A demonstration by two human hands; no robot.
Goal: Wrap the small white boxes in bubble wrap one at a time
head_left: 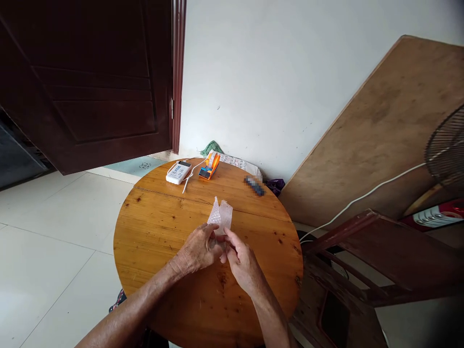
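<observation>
Over the middle of a round wooden table, both my hands pinch a small piece of clear bubble wrap. The wrap stands up from my fingers, folded into two flaps. My left hand grips its lower left side with curled fingers. My right hand holds its lower right side between thumb and fingers. Whatever may be inside the wrap is hidden by my fingers.
At the table's far edge lie a white device with a cable, an orange tape dispenser and a small dark object. A wooden board leans on the wall at right, beside a dark chair and a fan. A dark door stands open at left.
</observation>
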